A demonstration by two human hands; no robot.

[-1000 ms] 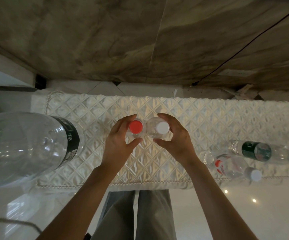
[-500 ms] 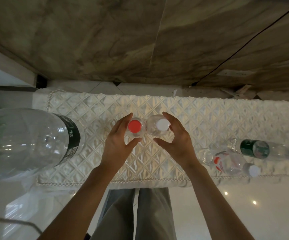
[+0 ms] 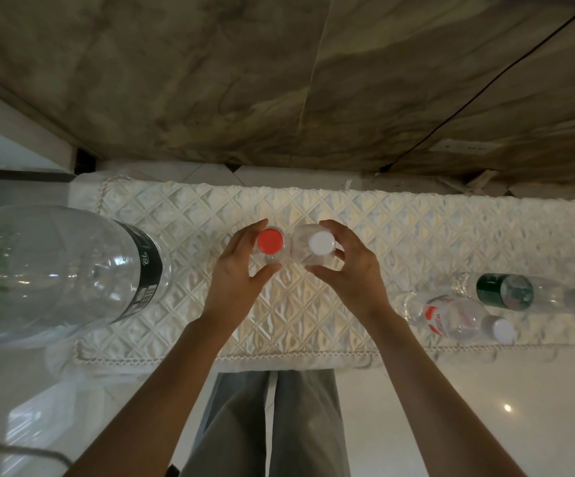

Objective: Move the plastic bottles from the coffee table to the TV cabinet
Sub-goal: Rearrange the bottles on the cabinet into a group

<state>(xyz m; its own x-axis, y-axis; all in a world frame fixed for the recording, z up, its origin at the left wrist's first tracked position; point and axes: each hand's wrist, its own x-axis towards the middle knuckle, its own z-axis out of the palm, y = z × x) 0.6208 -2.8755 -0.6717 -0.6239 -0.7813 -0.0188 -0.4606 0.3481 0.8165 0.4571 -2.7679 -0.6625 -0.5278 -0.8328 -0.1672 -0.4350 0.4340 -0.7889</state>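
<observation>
Two clear plastic bottles stand upright side by side on the white quilted cloth (image 3: pixel 416 235) that covers the cabinet top. My left hand (image 3: pixel 237 277) curls its fingers and thumb round the red-capped bottle (image 3: pixel 270 241). My right hand (image 3: pixel 351 270) wraps round the white-capped bottle (image 3: pixel 321 242) in the same way. The two bottles almost touch. Their lower bodies are hidden under the caps and my fingers.
A large clear bottle with a black label (image 3: pixel 55 270) lies at the left end. At the right lie a red-labelled bottle with a white cap (image 3: pixel 458 315) and a green-labelled bottle (image 3: pixel 520 290). A black cable (image 3: pixel 485 80) runs down the marbled wall to a socket (image 3: pixel 461 146).
Both hands and their bottles have shifted a little farther from me on the cloth. The bottles lying at the sides have not moved.
</observation>
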